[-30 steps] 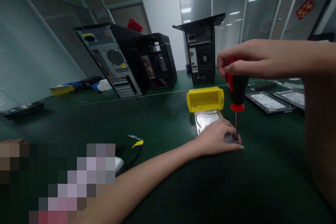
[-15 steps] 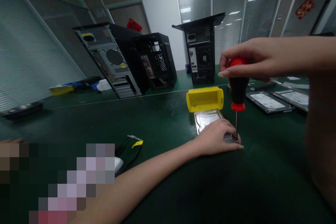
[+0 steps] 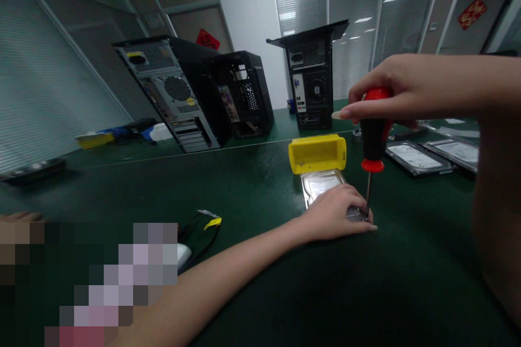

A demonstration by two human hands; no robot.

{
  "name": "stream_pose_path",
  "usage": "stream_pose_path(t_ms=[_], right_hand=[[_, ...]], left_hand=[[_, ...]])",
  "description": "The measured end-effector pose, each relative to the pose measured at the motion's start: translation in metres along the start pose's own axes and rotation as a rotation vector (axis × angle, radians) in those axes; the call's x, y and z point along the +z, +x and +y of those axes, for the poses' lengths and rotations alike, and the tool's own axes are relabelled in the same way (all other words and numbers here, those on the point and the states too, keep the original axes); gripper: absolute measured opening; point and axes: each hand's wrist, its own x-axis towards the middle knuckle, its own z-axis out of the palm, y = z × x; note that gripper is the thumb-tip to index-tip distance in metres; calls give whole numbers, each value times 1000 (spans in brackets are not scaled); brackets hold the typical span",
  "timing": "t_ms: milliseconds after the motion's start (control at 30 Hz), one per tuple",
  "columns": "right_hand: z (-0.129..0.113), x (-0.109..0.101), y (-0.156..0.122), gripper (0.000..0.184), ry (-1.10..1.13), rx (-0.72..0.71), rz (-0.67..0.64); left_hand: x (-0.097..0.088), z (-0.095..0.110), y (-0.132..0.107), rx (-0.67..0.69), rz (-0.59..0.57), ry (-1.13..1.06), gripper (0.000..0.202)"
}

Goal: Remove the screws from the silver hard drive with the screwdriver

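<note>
A silver hard drive (image 3: 321,183) lies flat on the green table (image 3: 252,184). My left hand (image 3: 336,216) rests on its near end, fingers spread flat and pressing it down. My right hand (image 3: 391,89) is closed round the top of a red and black screwdriver (image 3: 372,138). The screwdriver stands almost upright, leaning slightly right at the top. Its metal tip meets the drive's near right corner, just beside my left fingertips.
A yellow plastic tray (image 3: 317,153) stands right behind the drive. Two more hard drives (image 3: 415,157) lie at the right. Three open computer towers (image 3: 179,92) stand at the back. A cable with a yellow tag (image 3: 211,222) lies at the left.
My right hand has shifted slightly right and up, turning on the handle, so the screwdriver now leans a little. My left hand and the drive have stayed put.
</note>
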Motion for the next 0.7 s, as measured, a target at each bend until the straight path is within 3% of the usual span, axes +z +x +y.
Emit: stream_pose_path(t_ms=[133, 400, 700], right_hand=[[6, 1, 0, 48, 40, 5, -31], [-19, -4, -8, 32, 76, -27, -27], [-11, -4, -8, 51, 13, -13, -12]], left_hand=[[1, -1, 0, 15, 3, 2, 23], [2, -2, 0, 22, 14, 41, 28], [2, -3, 0, 14, 14, 41, 26]])
